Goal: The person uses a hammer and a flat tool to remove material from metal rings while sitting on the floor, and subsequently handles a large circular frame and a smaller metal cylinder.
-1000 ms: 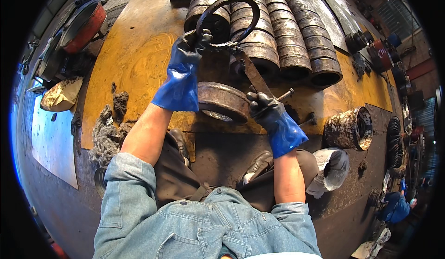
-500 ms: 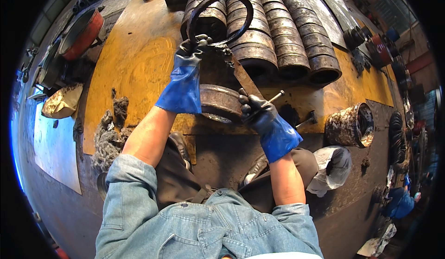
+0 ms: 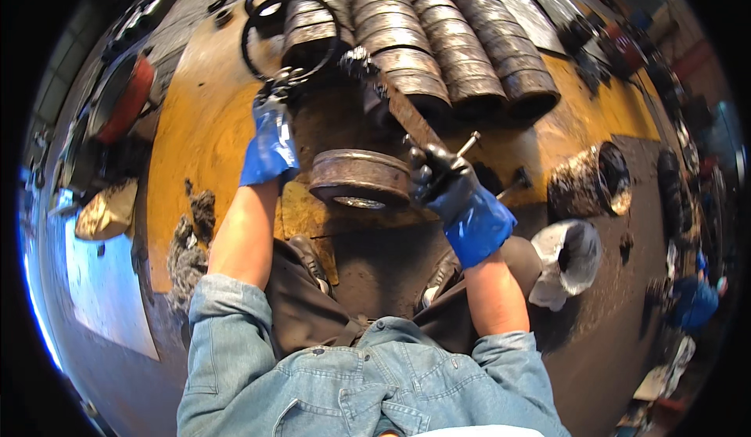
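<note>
- One dark ring (image 3: 246, 44) is held up before the ridged cylinders (image 3: 391, 34), its lower rim pinched by the gloved fingers of the left hand (image 3: 277, 97).
- It has been swung leftward, away from the flat blade (image 3: 412, 118); any scraping seems paused.
- Black grime (image 3: 356, 60) is clumped on the blade, which is gripped by the right hand (image 3: 438, 172), fingers curled.
- Nearer, a short roller (image 3: 360, 177) is seen on the yellow sheet (image 3: 199, 112).
</note>
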`<state>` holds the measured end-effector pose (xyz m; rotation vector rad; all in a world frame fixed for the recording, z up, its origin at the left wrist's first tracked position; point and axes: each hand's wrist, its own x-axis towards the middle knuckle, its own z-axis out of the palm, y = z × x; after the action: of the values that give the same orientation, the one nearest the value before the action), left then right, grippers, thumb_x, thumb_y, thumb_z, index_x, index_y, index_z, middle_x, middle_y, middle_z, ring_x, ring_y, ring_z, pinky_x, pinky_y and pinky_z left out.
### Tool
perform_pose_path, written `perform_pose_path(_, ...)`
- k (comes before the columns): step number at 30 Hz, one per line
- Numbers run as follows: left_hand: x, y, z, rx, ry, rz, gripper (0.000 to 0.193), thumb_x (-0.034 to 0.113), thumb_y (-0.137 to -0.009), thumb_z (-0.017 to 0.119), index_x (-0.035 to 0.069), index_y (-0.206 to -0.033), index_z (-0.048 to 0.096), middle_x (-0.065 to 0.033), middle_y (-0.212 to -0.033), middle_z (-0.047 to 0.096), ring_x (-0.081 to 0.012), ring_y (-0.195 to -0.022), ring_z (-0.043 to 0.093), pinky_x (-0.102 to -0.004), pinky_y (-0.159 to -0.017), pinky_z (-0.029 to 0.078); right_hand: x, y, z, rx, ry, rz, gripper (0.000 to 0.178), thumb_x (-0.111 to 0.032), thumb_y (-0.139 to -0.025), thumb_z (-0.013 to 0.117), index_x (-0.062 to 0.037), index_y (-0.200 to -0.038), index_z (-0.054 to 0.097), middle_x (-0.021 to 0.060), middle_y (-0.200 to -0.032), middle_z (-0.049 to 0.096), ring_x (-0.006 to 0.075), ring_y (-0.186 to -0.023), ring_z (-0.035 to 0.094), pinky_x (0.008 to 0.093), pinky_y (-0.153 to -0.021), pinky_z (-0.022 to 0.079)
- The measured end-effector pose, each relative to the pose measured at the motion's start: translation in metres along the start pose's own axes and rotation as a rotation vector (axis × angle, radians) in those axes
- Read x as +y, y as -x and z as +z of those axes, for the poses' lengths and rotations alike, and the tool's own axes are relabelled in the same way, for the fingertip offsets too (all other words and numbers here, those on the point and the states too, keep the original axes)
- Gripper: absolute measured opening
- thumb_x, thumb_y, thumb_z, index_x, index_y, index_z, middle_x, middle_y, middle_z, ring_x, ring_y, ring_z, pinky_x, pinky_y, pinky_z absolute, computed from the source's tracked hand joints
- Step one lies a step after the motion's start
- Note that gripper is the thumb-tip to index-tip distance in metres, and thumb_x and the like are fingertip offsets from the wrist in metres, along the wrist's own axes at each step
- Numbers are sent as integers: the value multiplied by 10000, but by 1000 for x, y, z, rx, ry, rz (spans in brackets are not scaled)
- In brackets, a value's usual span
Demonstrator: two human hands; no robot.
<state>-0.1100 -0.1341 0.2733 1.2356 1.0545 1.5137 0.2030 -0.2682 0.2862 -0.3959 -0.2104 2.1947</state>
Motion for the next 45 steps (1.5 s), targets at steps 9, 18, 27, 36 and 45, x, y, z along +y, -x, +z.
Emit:
perform_pose_path(9, -23, 1, -2, -135, -591, 220, 178, 80, -953, 642, 13, -1108, 695, -106, -1045, 723, -180, -944, 672, -292, -840, 531, -144, 145, -22, 229, -102, -609, 324, -227, -1003, 451, -32, -1180, 639, 130, -962, 723, 260, -694, 671, 430, -607, 538)
perform_pose_path(18, -12, 6, -12, -154, -813, 290, 177, 84, -954, 637, 16, -1106, 696, -112, -1039, 720, -194, -943, 670, -299, -837, 529, -91, 427, -254, 1435, 561, -773, 252, -219, -941, 592, -38, -1069, 712, 60, -847, 720, 158, -728, 662, 286, -656, 529)
perform_pose_path(27, -5, 6, -24, -145, -921, 294, 177, 88, -954, 632, 19, -1104, 696, -118, -1033, 718, -208, -942, 668, -306, -833, 528, 3, 453, -313, 1455, 1783, 611, 294, -282, -739, 796, -49, -907, 732, 87, -823, 720, 219, -795, 682, 362, -756, 559)
perform_pose_path(36, -9, 6, -6, -180, -934, 296, 177, 92, -955, 627, 22, -1102, 696, -123, -1027, 716, -221, -941, 666, -313, -829, 526, 34, 466, -345, 1267, 1418, 1197, 577, -304, -794, 814, -103, -1292, 602, 73, -1327, 629, 224, -1207, 590, 349, -1039, 467)
perform_pose_path(45, -12, 12, 7, -208, -926, 320, 177, 95, -955, 622, 26, -1099, 696, -129, -1021, 713, -235, -940, 663, -320, -825, 525, 78, 485, -352, 1529, 1767, 998, 320, -351, -892, 552, -129, -1121, 580, 96, -1041, 612, 228, -919, 594, 355, -821, 488)
